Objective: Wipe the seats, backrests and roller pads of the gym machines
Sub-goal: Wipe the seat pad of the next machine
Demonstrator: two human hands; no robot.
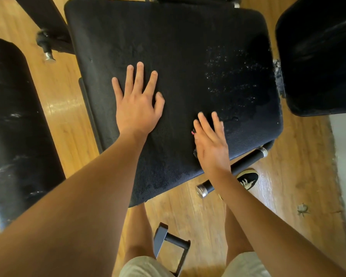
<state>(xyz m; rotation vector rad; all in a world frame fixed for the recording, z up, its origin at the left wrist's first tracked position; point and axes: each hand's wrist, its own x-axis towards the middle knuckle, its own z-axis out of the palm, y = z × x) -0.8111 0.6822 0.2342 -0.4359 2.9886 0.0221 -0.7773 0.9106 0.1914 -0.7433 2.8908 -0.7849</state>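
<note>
Head view: left hand [137, 108], fingers spread, presses flat on a dark cloth [168, 166] that appears to be laid over the seat pad [248, 140], probably to pin it for wiping. Right hand [211, 144], blurred, fingers straight and close together, lies at the pad's near edge. Spray droplets [234, 76] near the right edge remain unwiped.

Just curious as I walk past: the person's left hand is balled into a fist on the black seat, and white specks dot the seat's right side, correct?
Not quite. The head view shows the left hand lying flat with fingers spread on the black seat, not in a fist. The white specks do dot the seat's right side.
</note>
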